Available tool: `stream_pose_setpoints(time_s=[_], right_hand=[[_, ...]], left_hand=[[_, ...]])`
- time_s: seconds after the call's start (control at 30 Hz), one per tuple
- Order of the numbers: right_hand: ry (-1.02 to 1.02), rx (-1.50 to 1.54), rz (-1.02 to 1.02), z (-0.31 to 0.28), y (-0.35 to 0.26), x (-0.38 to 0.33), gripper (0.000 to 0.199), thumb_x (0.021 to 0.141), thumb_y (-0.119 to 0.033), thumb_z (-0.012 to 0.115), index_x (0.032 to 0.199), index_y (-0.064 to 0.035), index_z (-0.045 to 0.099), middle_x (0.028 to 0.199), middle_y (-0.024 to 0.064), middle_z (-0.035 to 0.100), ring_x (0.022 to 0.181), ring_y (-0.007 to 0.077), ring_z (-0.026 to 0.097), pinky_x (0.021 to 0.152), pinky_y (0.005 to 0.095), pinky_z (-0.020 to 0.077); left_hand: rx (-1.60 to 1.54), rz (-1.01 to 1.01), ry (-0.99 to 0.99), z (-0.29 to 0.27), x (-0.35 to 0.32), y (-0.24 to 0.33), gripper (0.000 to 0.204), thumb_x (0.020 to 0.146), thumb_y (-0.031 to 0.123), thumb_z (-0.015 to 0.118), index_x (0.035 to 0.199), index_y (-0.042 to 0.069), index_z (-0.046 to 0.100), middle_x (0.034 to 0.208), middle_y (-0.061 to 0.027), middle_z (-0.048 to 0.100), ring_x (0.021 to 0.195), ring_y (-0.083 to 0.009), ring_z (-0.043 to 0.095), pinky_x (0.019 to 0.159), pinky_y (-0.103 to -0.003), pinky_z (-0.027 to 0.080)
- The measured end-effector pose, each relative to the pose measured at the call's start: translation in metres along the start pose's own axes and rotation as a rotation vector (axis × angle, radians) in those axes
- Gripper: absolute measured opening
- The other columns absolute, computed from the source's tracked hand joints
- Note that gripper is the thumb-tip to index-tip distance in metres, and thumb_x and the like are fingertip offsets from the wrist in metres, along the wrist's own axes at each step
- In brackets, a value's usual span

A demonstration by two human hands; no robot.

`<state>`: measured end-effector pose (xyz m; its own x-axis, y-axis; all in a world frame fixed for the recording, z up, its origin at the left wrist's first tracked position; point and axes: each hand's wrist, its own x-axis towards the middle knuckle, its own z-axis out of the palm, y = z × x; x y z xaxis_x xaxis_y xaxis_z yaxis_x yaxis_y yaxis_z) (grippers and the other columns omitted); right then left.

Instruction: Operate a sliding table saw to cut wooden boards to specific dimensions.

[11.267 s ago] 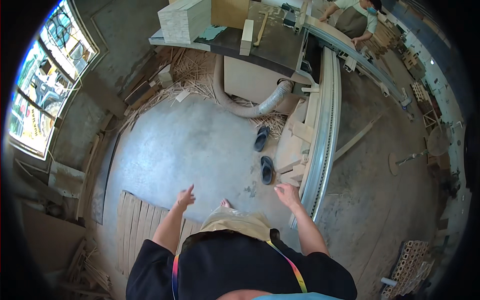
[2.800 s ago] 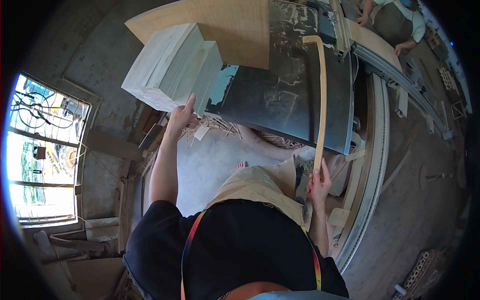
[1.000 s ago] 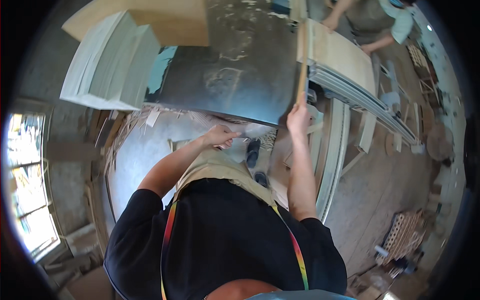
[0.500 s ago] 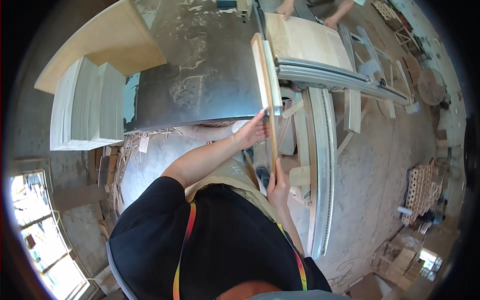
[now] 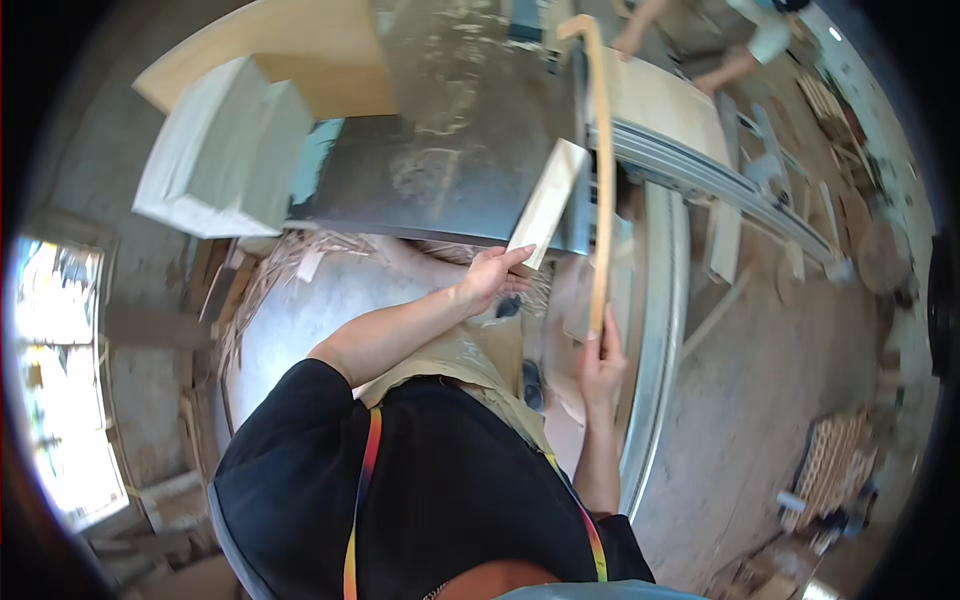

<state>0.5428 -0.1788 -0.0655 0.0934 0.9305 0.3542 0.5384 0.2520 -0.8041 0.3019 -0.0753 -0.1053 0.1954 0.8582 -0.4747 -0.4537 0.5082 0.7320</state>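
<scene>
One broad, dark machine table (image 5: 360, 190) fills the upper middle, and up on its far left leans a tan plywood sheet (image 5: 330, 75). Across to the right, a co-worker's hands (image 5: 628, 43) are on a pale wooden panel (image 5: 668, 108), which lies behind a metal fence rail (image 5: 690, 152). Down a size now: a tall stack of pale boards (image 5: 215, 150) stands at the table's left end, well apart from the action.

And here's the action, at the near right corner! A long hooked wooden stick (image 5: 603, 190) stands out, crook at the far end, its near end pinched between the right hand's (image 5: 601, 372) thumb and fingers. Just left of it, a short pale board (image 5: 548, 205) slants over the table edge, gripped at its near end by the left hand (image 5: 487, 282), thumb on top. Blur hides whether its far end touches the table.

The step looks like handling the pair; the next move seems to call for a steady left grip, stick clear.
</scene>
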Motion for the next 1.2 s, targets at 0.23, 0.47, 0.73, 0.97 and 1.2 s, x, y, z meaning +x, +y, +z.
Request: stream_pose_setpoints(time_s=[0.23,0.47,0.73,0.97,1.2], right_hand=[[-0.230,0.772,0.586,0.062,-0.008,-0.021,0.053,0.106,-0.007,0.053,0.158,-0.0133,0.045,0.083,0.0054,0.061,0.051,0.0061,0.042,0.043,0.0216,0.0369],[-0.348,1.005,0.800,0.123,0.010,-0.057,0.052,0.108,-0.010,0.052,0.159,-0.0167,0.044,0.081,0.0058,0.061,0.048,0.0056,0.039,0.041,0.0218,0.0343],[-0.302,0.975,0.742,0.144,0.016,-0.075,0.050,0.108,-0.011,0.052,0.157,-0.0160,0.045,0.080,0.0061,0.060,0.048,0.0058,0.038,0.040,0.0226,0.0342],[-0.303,0.861,0.673,0.127,0.009,-0.089,0.050,0.108,-0.010,0.051,0.157,-0.0155,0.046,0.080,0.0056,0.060,0.048,0.0057,0.039,0.039,0.0225,0.0350],[-0.303,0.727,0.625,0.097,0.011,-0.103,0.052,0.107,-0.008,0.050,0.158,-0.0146,0.045,0.079,0.0040,0.060,0.048,0.0049,0.039,0.039,0.0214,0.0342]], left_hand=[[0.027,0.183,0.150,-0.121,-0.188,0.053,0.034,0.098,0.027,0.071,0.108,-0.005,0.065,0.082,-0.0148,0.068,0.068,-0.0227,0.070,0.065,-0.030,0.058],[-0.004,0.457,0.344,-0.232,-0.316,0.101,0.028,0.098,0.020,0.066,0.109,-0.006,0.064,0.091,-0.0176,0.067,0.070,-0.0282,0.071,0.063,-0.031,0.054],[-0.196,0.554,0.414,-0.311,-0.342,0.119,0.041,0.097,0.027,0.068,0.118,-0.008,0.062,0.094,-0.0191,0.067,0.077,-0.0272,0.070,0.066,-0.032,0.053],[-0.204,0.472,0.487,-0.313,-0.325,0.129,0.046,0.098,0.035,0.070,0.116,-0.008,0.064,0.094,-0.0177,0.067,0.082,-0.0270,0.071,0.068,-0.029,0.053],[-0.175,0.716,0.824,-0.254,-0.298,0.131,0.052,0.099,0.045,0.070,0.112,-0.005,0.065,0.092,-0.0153,0.067,0.078,-0.0244,0.073,0.067,-0.026,0.054]])
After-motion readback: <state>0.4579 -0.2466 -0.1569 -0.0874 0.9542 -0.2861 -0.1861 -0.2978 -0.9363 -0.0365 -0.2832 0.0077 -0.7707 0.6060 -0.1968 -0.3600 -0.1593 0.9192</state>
